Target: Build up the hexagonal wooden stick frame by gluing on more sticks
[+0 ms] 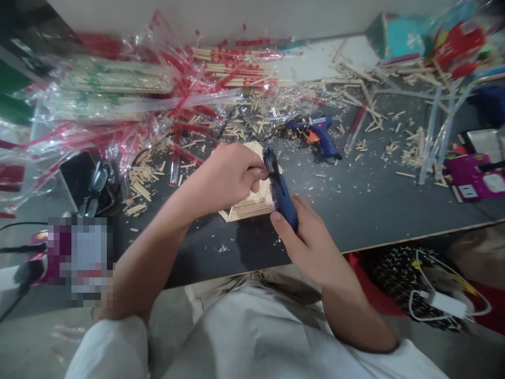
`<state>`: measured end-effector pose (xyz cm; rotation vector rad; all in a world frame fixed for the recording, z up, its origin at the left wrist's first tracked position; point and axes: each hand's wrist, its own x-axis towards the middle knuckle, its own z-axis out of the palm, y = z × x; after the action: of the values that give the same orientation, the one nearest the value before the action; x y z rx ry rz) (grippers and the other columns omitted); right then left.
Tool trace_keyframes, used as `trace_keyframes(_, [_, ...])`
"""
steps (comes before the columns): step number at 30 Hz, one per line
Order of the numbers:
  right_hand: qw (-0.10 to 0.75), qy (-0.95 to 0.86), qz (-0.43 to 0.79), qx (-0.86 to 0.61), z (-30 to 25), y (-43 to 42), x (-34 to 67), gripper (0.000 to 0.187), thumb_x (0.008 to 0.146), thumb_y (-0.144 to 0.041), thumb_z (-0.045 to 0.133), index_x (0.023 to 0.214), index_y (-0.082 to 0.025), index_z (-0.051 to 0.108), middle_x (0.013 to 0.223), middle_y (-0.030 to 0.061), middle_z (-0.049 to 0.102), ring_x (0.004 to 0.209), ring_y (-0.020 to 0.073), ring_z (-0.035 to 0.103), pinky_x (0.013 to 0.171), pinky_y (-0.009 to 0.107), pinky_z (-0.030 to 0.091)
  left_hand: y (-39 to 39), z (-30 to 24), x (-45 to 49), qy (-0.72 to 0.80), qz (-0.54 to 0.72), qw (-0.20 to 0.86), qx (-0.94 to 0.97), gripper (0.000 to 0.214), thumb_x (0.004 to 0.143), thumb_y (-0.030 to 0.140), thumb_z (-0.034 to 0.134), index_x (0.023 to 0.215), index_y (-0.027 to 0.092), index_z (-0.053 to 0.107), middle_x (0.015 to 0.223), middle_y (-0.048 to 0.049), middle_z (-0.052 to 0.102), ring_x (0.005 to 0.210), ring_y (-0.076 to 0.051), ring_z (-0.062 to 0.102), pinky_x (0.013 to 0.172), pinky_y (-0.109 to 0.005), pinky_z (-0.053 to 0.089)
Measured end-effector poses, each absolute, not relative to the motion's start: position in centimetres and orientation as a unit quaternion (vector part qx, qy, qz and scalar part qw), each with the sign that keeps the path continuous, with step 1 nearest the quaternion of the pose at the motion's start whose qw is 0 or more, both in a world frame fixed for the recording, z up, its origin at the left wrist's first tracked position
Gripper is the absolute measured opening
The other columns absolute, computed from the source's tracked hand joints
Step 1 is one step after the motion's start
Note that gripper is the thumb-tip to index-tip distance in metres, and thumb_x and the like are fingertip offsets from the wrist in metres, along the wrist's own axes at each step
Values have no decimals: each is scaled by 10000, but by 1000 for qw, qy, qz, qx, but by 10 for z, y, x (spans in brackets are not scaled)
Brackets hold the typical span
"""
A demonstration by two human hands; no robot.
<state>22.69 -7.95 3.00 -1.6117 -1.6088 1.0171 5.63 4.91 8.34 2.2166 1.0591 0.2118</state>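
Note:
In my right hand [310, 237] is a long blue hand tool with a dark head [284, 195], possibly a cutter, its tip pointing away from me. My left hand [236, 171] is closed in a pinch at that head; whatever small piece its fingertips hold is too hidden to name. Beneath both hands, a panelled structure of thin wooden sticks [252, 207] rests on the dark table, its upper part largely covered by my left hand. Just beyond to the right lies a blue hot glue gun [321, 134] with an orange trigger.
Wood offcuts [414, 150] and short stick pieces [140, 181] litter the dark table [366, 205]. Plastic-wrapped stick bundles [114, 76] lie at the back left. A phone [77, 176] and glasses [97, 181] sit at left, a purple packet [473, 176] at right. White cable [445, 302] hangs below.

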Motion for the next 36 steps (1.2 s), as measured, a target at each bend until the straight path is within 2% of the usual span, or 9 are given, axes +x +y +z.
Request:
trace_keyframes(7, [316, -607, 390, -617, 31, -81, 225, 298, 1062, -465, 458, 1172, -220, 588, 1103, 127, 629, 1035, 281, 632, 917, 474, 523, 48, 86, 56, 406, 79, 321, 852, 308, 890, 191, 500, 632, 183, 668, 629, -24, 687, 656, -151, 652, 703, -257, 479])
trace_keyframes(16, [350, -582, 373, -632, 16, -84, 222, 292, 1034, -462, 526, 1215, -239, 576, 1099, 109, 668, 1059, 283, 659, 921, 463, 544, 47, 85, 57, 420, 70, 314, 849, 264, 888, 160, 512, 763, 179, 743, 651, -18, 694, 685, -159, 660, 723, -265, 454])
trace_keyframes(21, [344, -551, 378, -659, 12, -81, 219, 298, 992, -476, 558, 1138, -218, 592, 1033, 106, 704, 961, 277, 682, 827, 427, 534, 47, 81, 59, 429, 68, 303, 848, 262, 867, 122, 513, 846, 171, 770, 666, -21, 697, 696, -168, 673, 755, -277, 458])
trace_keyframes(26, [328, -559, 364, -669, 14, -76, 218, 276, 988, -498, 530, 928, -231, 565, 904, 87, 695, 836, 256, 660, 728, 386, 478, 46, 79, 62, 436, 74, 285, 851, 253, 844, 96, 519, 860, 161, 763, 692, -31, 707, 717, -182, 687, 792, -298, 467])
trace_keyframes(28, [323, -563, 361, -669, 13, -76, 218, 297, 990, -516, 522, 900, -234, 546, 879, 84, 688, 804, 248, 647, 705, 374, 459, 47, 78, 63, 440, 69, 274, 852, 249, 841, 92, 518, 854, 157, 758, 700, -37, 711, 714, -182, 684, 783, -299, 463])
trace_keyframes(36, [317, -571, 353, -670, 14, -78, 218, 359, 994, -541, 500, 1039, -199, 602, 945, 112, 702, 835, 263, 667, 732, 375, 456, 45, 75, 61, 427, 54, 226, 874, 277, 871, 132, 485, 853, 157, 760, 767, -57, 745, 747, -175, 693, 796, -288, 469])
